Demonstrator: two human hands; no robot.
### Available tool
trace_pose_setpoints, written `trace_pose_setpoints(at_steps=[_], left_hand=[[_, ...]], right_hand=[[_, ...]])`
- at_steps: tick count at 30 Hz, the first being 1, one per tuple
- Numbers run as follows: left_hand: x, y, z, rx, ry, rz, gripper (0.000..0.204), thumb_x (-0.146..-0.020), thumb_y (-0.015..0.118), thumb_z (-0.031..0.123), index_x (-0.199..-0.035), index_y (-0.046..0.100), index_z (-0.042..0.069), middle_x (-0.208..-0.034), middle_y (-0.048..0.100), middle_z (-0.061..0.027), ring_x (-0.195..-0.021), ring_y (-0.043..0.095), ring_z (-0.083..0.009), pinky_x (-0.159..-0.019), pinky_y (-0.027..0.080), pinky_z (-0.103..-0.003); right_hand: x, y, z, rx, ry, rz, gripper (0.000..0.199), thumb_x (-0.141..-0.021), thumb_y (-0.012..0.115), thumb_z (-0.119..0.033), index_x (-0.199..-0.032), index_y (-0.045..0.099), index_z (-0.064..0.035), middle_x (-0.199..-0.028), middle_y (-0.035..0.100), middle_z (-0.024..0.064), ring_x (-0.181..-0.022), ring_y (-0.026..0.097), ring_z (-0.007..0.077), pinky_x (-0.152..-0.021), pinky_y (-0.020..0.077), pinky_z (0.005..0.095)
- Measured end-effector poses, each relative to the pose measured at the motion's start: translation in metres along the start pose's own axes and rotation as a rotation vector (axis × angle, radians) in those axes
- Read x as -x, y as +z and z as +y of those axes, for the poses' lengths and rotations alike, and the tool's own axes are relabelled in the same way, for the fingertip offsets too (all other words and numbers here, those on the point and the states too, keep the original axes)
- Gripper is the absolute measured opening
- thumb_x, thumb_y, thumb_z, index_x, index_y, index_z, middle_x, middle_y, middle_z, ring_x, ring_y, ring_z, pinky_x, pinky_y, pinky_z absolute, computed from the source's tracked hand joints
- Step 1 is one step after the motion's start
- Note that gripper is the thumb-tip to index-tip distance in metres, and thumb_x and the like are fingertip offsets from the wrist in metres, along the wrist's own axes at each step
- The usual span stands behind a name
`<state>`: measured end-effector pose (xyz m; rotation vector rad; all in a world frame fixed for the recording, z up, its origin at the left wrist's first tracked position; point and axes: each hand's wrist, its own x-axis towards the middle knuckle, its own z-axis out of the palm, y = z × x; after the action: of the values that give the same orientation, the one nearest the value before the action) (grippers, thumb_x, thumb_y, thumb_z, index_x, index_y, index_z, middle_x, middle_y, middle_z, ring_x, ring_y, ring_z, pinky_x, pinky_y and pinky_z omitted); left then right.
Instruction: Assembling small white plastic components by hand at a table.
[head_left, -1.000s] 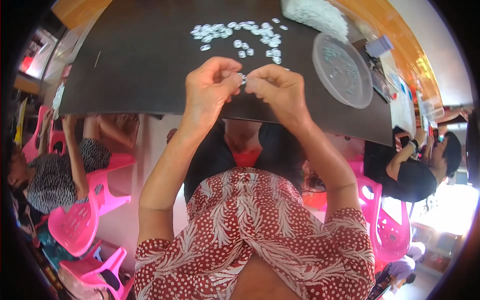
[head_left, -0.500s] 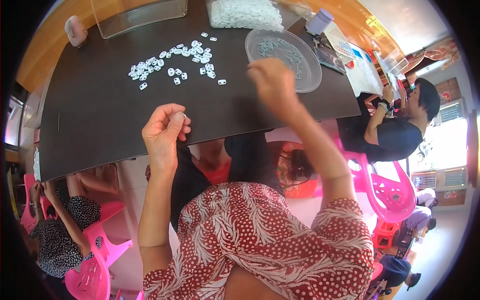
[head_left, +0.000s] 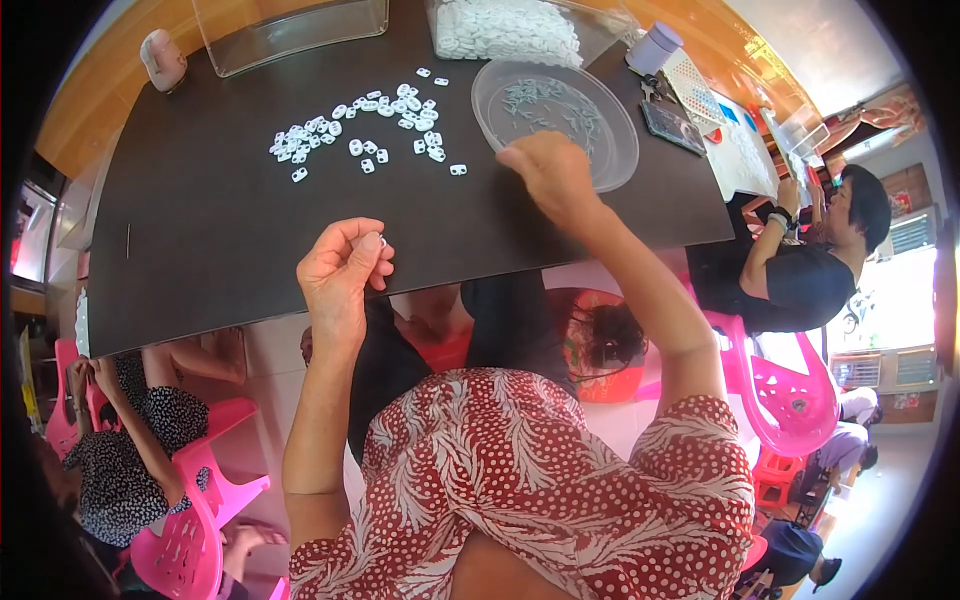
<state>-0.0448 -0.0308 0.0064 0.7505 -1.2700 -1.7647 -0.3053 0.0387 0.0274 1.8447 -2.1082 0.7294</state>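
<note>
My left hand (head_left: 343,270) is raised over the near edge of the dark table (head_left: 220,240), its fingertips pinched on a small white plastic piece (head_left: 382,241). My right hand (head_left: 548,172) reaches forward to the near rim of a clear round dish (head_left: 610,150) that holds several thin metal pins (head_left: 550,100); its fingers are curled and I cannot see whether they hold anything. A scatter of several small white plastic pieces (head_left: 365,125) lies on the table to the left of the dish.
A clear bin of white pieces (head_left: 505,28) and an empty clear tray (head_left: 290,30) stand at the far edge. A white cup (head_left: 655,48) and a dark phone (head_left: 675,127) lie right of the dish. People sit on pink chairs (head_left: 790,400) on both sides.
My hands were together holding a piece near the table's edge. They have parted: the right has gone out to the dish, the left stays back with the white piece.
</note>
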Motion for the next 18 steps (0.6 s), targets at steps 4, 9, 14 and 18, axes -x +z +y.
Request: trace_pose_setpoints(at_steps=[4, 9, 14, 18], left_hand=[[-0.001, 0.001, 0.002, -0.012, -0.007, -0.015, 0.013, -0.087, 0.059, 0.009, -0.095, 0.061, -0.001, -0.073, 0.061, -0.0047, -0.059, 0.054, -0.0077, -0.048, 0.041, -0.019], [-0.003, 0.000, 0.001, -0.019, -0.017, -0.016, 0.013, -0.087, 0.059, 0.009, -0.096, 0.061, -0.001, -0.074, 0.061, -0.0049, -0.059, 0.055, -0.0080, -0.049, 0.042, -0.019], [0.000, -0.002, 0.000, 0.009, -0.021, -0.007, 0.013, -0.087, 0.059, 0.009, -0.096, 0.061, -0.001, -0.074, 0.061, -0.0051, -0.059, 0.055, -0.0080, -0.049, 0.042, -0.019], [0.000, -0.002, 0.001, 0.000, -0.018, -0.017, 0.014, -0.087, 0.059, 0.009, -0.096, 0.061, -0.001, -0.075, 0.061, -0.0053, -0.060, 0.055, -0.0081, -0.049, 0.043, -0.019]], right_hand=[[-0.025, -0.005, 0.042, -0.109, 0.129, 0.023, 0.016, -0.082, 0.057, -0.016, -0.087, 0.064, -0.0024, -0.077, 0.062, 0.0162, -0.076, 0.059, 0.0326, -0.067, 0.0456, 0.0393], [-0.058, 0.007, 0.071, 0.149, 0.116, -0.086, 0.022, -0.075, 0.055, -0.011, -0.092, 0.069, -0.0108, -0.083, 0.063, 0.0209, -0.080, 0.061, 0.0367, -0.070, 0.0473, 0.0453], [-0.059, 0.013, 0.072, 0.044, 0.059, -0.152, 0.020, -0.072, 0.056, -0.010, -0.084, 0.071, -0.0109, -0.079, 0.064, 0.0194, -0.078, 0.061, 0.0363, -0.070, 0.0479, 0.0448], [-0.059, 0.009, 0.085, -0.090, 0.119, -0.045, 0.020, -0.068, 0.056, -0.009, -0.081, 0.071, -0.0098, -0.076, 0.065, 0.0166, -0.076, 0.062, 0.0345, -0.069, 0.0485, 0.0421]])
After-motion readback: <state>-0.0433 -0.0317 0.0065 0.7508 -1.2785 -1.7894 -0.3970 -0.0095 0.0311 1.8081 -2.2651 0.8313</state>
